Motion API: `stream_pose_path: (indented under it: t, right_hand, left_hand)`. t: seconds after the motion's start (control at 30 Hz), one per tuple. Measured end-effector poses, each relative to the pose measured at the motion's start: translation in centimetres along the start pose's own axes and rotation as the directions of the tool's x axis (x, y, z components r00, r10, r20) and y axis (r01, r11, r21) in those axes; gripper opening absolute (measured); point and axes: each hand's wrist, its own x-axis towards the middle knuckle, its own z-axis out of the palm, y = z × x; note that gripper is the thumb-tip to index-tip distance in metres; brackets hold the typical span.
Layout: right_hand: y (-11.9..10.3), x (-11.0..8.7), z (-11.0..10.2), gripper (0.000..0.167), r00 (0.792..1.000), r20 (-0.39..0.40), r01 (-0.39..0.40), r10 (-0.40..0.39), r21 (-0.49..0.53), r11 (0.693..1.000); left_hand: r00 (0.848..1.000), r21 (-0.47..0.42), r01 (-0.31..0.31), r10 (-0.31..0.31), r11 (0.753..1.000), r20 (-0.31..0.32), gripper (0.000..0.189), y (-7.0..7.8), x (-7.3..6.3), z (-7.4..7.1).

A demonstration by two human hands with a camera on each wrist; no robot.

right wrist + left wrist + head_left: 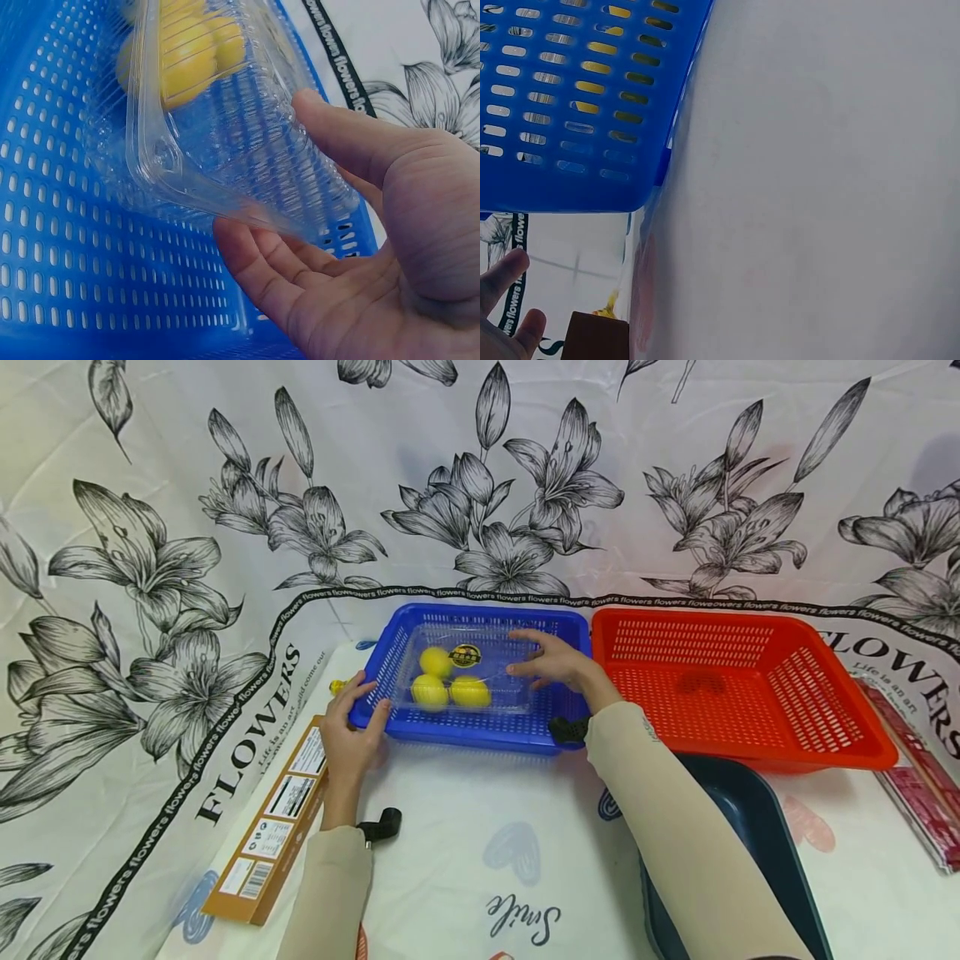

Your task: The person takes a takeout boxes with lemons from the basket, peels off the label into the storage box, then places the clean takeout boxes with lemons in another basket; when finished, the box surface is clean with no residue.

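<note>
In the head view, a clear plastic box [504, 692] with a black-and-gold label sits in a blue basket [480, 737]. Several yellow, lemon-like fruits [431, 692] lie in the box's left part. My right hand [558, 662] grips the box's right end; in the right wrist view the thumb [330, 124] is at one side and the curled fingers [262, 262] at the other. My left hand [351, 735] is at the basket's left end, thumb and fingers spread. Its fingers [502, 277] appear apart from the basket in the left wrist view, holding nothing.
A red basket [720, 727] stands right of the blue one, with a dark teal tray [738, 810] in front of it under my right forearm. An orange-brown carton [262, 843] lies at left. Red printed packaging [915, 785] lies at the far right. A flower-printed cloth hangs behind.
</note>
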Motion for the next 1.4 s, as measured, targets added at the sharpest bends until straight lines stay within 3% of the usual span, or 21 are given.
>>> stream_pose_path:
  t: [0.33, 0.7, 1.03, 1.4]
  right_hand:
    - [-0.4, -0.2, -0.3, 0.076, 0.995, -0.097, 0.024, -0.019, 0.049, 0.999]
    - [-0.7, -1.3, -0.7, 0.077, 0.986, -0.151, 0.077, -0.064, 0.083, 0.994]
    - [-0.8, -3.0, -1.4, 0.078, 0.96, -0.245, 0.16, -0.134, 0.091, 0.983]
    - [-0.9, -6.3, -2.6, 0.076, 0.924, -0.331, 0.224, -0.191, 0.063, 0.973]
  left_hand:
    - [1.0, -0.016, 0.001, -0.001, 1.0, -0.008, 0.034, 0.2, 0.0, 0.2]
    - [1.0, 0.0, -0.002, 0.002, 1.0, -0.008, 0.035, 0.3, 0.0, 0.3]
    - [1.0, 0.025, 0.027, -0.027, 0.999, 0.002, 0.035, 0.1, 0.2, 0.2]
    - [0.998, 0.021, 0.06, -0.061, 0.998, 0.028, 0.037, 0.4, 0.1, 0.0]
